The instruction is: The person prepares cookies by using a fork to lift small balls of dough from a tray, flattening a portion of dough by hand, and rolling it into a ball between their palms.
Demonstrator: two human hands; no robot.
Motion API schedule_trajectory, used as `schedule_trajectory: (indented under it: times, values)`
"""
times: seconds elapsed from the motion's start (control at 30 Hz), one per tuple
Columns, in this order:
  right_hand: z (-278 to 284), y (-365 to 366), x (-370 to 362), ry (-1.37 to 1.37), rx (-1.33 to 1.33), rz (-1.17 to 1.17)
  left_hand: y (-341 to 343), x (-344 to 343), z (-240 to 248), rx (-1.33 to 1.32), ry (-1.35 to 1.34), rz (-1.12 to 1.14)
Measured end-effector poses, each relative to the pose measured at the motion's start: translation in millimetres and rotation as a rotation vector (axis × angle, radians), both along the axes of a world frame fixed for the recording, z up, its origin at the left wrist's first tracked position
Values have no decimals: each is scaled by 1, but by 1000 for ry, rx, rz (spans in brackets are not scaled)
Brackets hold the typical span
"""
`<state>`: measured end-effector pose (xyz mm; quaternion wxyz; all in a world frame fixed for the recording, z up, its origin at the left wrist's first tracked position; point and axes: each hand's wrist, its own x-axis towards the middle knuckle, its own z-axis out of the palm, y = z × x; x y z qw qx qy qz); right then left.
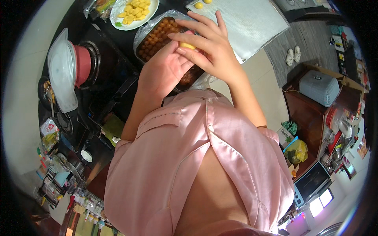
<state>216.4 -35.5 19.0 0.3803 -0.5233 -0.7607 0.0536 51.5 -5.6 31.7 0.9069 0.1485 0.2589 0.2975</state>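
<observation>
Head view: both hands meet just above the foil-lined tray (143,33) of small brown balls (157,33), which serves as the landmark here. The left hand (163,70) is cupped palm-up, touching the near edge of that tray, its fingers curled together under a small yellow dough piece (188,45). The right hand (208,45) lies over it from the right, thumb and forefinger pinched on the dough piece, the other fingers spread apart and arching over the tray's right side. The dough piece sits between the two hands, directly above the tray's near right part.

Beyond the tray, to its far left, stands a white plate (151,15) of yellow pieces. To the tray's right lies a grey-white sheet (244,23) with two yellow pieces at its far edge. Well left of the tray, a red pot (82,65) sits on a dark stove beside a clear lid (63,70). The person wears a pink satin shirt (189,157).
</observation>
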Motion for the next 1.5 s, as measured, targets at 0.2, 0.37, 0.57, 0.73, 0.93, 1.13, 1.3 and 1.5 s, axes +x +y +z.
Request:
schedule_trajectory:
  times: [0.2,0.37,0.57,0.73,0.93,1.13,1.3,1.5]
  values:
    - [1,0,0,88,-32,-2,3,0,-4,-21,29,-50]
    - [2,2,0,247,-103,10,9,-5,-9,38,104,-120]
    - [-14,5,5,392,-196,62,12,2,-8,-153,63,-82]
    - [-14,5,-1,544,-188,-3,7,8,-14,59,151,-54]
    - [-14,2,10,274,-153,87,9,3,-15,14,9,-96]
    - [-8,1,0,497,-159,35,5,7,-12,126,155,-56]
    - [-4,0,5,206,-104,41,6,5,-19,43,-42,-81]
    - [-9,1,4,259,-211,125,6,0,-21,141,119,-149]
